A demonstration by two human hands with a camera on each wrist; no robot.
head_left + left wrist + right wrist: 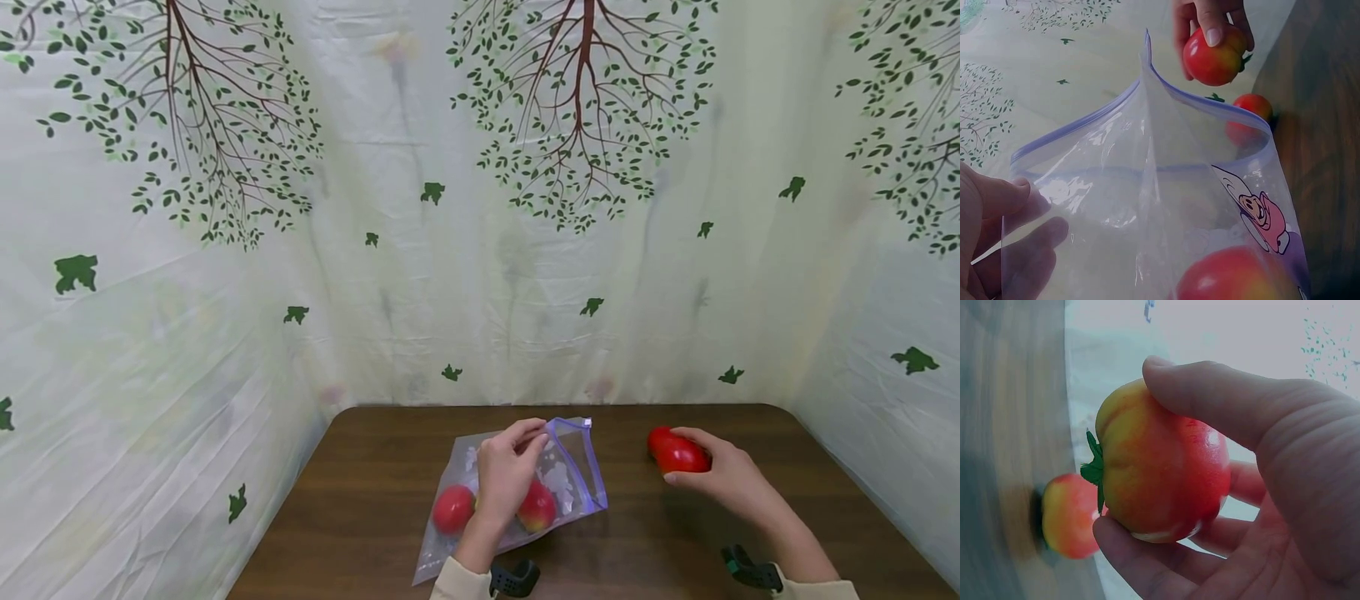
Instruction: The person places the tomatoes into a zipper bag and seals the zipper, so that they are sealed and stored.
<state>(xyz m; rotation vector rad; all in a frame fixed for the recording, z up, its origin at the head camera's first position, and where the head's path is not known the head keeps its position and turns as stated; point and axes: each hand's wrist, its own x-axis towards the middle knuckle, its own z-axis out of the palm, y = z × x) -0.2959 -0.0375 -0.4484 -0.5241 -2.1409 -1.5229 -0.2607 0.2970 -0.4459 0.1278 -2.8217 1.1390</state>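
My left hand (pixel 504 477) pinches one side of a clear zip bag (pixel 1104 206) near its purple-edged mouth, which gapes toward the right. In the left wrist view, its fingers show through the film. Inside the bag lie red tomatoes (pixel 453 509), partly hidden by my left hand and wrist. My right hand (pixel 738 482) grips a red-and-yellow tomato (pixel 1163 465) with a green stem top, thumb on one side and fingers round the other. This tomato is off the table, right of the bag. Just behind it, another tomato (pixel 1071 515) sits on the table.
A dark brown wooden table (pixel 352 492) lies under everything. Pale fabric (pixel 517 275) printed with trees and leaves hangs behind it and along both sides. Each wrist bears a black strap (pixel 514 577).
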